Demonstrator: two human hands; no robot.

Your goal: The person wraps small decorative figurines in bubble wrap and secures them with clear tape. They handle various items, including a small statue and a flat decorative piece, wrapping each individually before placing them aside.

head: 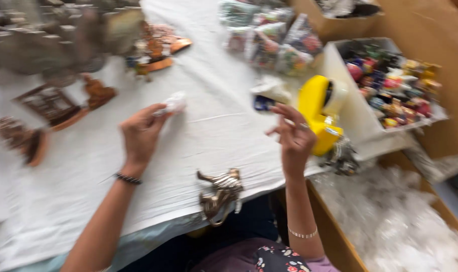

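We pinch a small white wad (175, 103) in our left hand (141, 135), left of the yellow tape dispenser (319, 112); it looks light, soft, best held gently at its middle, while our right hand (294, 138) hovers with empty, loosely spread fingers

Small white wrapped item (175, 103) and yellow tape dispenser (319, 113)

Item is lying left of centre on the white cloth (214, 126); dispenser is standing upright at right.

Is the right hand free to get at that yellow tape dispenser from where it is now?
Probably yes. The right hand hovers with fingers spread, holding nothing that shows, right beside the yellow tape dispenser on the white cloth. Nothing lies between them, though the picture is blurred.
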